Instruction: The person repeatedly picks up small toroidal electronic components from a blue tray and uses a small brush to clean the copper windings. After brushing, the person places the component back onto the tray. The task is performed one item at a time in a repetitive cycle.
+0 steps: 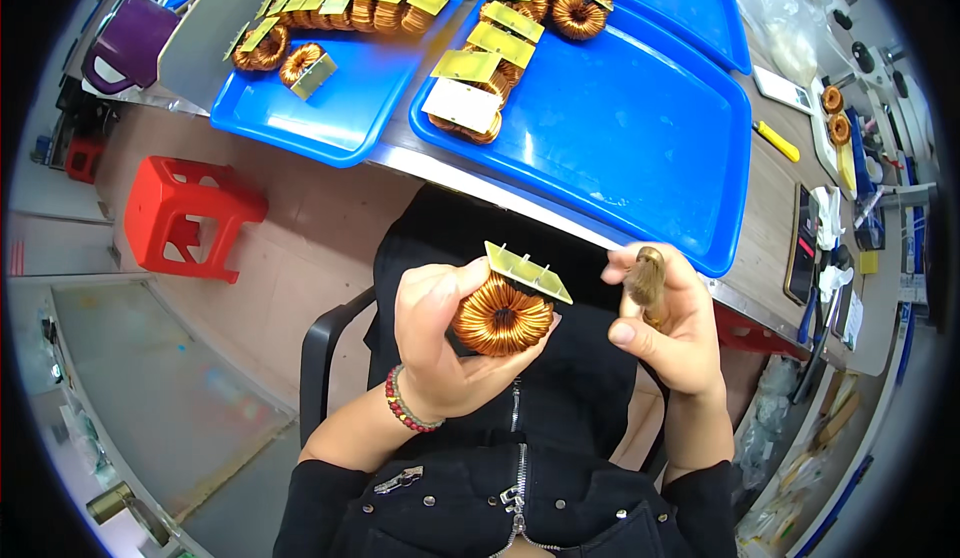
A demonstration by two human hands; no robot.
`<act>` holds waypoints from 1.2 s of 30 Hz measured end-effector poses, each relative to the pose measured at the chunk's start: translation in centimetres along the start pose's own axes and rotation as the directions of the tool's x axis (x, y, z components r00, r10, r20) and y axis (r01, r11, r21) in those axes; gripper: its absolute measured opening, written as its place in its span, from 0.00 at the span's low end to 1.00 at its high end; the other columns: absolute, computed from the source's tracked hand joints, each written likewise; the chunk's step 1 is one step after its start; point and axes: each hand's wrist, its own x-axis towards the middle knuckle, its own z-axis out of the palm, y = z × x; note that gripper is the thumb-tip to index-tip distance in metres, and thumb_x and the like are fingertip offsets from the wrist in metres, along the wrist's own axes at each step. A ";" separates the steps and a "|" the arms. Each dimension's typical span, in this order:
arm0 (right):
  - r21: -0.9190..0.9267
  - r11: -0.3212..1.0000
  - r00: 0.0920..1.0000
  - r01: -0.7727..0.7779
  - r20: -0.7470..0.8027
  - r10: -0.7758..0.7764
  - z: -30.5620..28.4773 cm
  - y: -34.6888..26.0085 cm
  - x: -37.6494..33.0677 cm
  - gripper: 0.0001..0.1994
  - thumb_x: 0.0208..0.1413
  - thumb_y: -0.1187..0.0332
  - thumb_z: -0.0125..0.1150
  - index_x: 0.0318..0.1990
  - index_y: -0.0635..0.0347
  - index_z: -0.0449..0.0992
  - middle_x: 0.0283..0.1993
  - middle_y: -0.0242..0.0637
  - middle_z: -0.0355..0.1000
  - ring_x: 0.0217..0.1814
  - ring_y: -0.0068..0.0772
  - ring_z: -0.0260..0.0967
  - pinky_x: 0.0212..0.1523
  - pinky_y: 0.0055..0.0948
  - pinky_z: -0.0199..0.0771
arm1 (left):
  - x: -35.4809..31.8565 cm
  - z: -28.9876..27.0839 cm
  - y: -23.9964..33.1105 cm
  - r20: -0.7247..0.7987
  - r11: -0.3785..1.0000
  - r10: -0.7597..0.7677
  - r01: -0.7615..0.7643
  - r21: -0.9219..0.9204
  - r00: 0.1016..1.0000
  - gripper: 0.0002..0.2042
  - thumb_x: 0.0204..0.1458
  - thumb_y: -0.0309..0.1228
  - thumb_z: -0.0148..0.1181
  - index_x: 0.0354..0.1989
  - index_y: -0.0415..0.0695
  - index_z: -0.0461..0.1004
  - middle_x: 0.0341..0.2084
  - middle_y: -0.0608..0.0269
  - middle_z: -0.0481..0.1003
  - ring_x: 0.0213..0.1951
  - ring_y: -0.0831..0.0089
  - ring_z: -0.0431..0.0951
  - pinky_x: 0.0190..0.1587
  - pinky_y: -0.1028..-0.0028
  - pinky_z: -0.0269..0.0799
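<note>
Above my lap, my left hand (440, 333) is wrapped round a ring-shaped copper-wire coil (503, 316). A flat yellow-green board (527, 271) with small metal pins sits on the coil's upper edge, tilted down to the right. To the right of the coil and apart from it, my right hand (675, 323) grips a brownish brush (648, 283) between thumb and fingers. Its bristles point toward me, and much of its handle is hidden by the fingers.
Beyond my hands, a blue tray (640, 158) holds a row of similar board-topped coils. Another blue tray (300, 133) at the left carries several more. A yellow-handled tool (777, 142) and a phone (802, 243) lie on the right. A red stool (180, 213) stands on the floor, left.
</note>
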 end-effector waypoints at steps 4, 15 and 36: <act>-0.006 0.995 0.992 -0.095 0.086 0.096 0.7 -1.2 2.5 0.32 0.39 0.81 0.67 0.55 0.61 0.61 0.49 0.30 0.65 0.28 0.09 0.57 0.27 0.13 0.60 | 0.8 0.0 -0.6 -0.027 0.995 0.098 -0.097 0.036 0.995 0.57 0.25 0.27 0.76 0.60 0.40 0.34 0.43 0.56 0.62 0.35 0.66 0.71 0.32 0.72 0.68; -0.101 0.986 0.988 -0.136 0.054 0.141 1.6 -2.8 9.3 0.19 0.44 0.73 0.67 0.45 0.66 0.70 0.37 0.33 0.72 0.39 0.19 0.68 0.41 0.21 0.69 | 4.8 1.5 -3.6 -0.047 0.996 -0.011 0.007 -0.089 0.999 0.41 0.28 0.37 0.75 0.53 0.39 0.59 0.42 0.50 0.66 0.41 0.57 0.70 0.41 0.65 0.68; -0.869 0.459 0.827 0.186 -0.113 -0.550 -6.3 -0.1 21.4 0.30 0.35 0.74 0.71 0.50 0.56 0.64 0.47 0.39 0.60 0.30 0.23 0.60 0.32 0.22 0.68 | 9.9 -5.5 -17.3 0.156 0.787 -0.505 0.378 0.487 0.849 0.30 0.34 0.22 0.64 0.52 0.47 0.63 0.46 0.54 0.65 0.49 0.54 0.64 0.51 0.64 0.62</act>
